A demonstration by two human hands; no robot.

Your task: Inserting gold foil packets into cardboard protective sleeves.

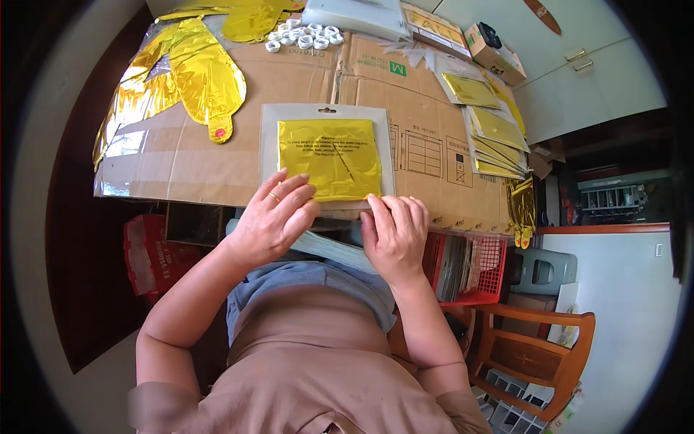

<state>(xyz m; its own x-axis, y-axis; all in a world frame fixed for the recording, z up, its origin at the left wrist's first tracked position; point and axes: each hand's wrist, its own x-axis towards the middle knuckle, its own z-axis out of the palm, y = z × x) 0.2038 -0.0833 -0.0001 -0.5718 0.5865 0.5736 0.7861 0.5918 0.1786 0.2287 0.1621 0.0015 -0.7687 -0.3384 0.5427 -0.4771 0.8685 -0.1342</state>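
Observation:
A clear flat hang-hole bag [270,148] lies in front of me on the cardboard. Inside or on it is a folded gold foil balloon [329,155] with small dark print. My left hand [276,220] rests over the lower left corner, its fingers stretched out and slightly apart; its thumb is hidden. At the lower right corner my right hand [396,235] has its index fingertip on the edge and its thumb just below, pinching the bag there. Its other fingers are bent alongside.
Flat gold foil balloons [206,76] lie at the far left. White ribbon rolls [305,36] and a stack of clear bags [358,16] sit at the back. Filled gold packets [495,134] pile up at the right. Below the table edge stands a red basket [484,271] near a wooden chair [535,354].

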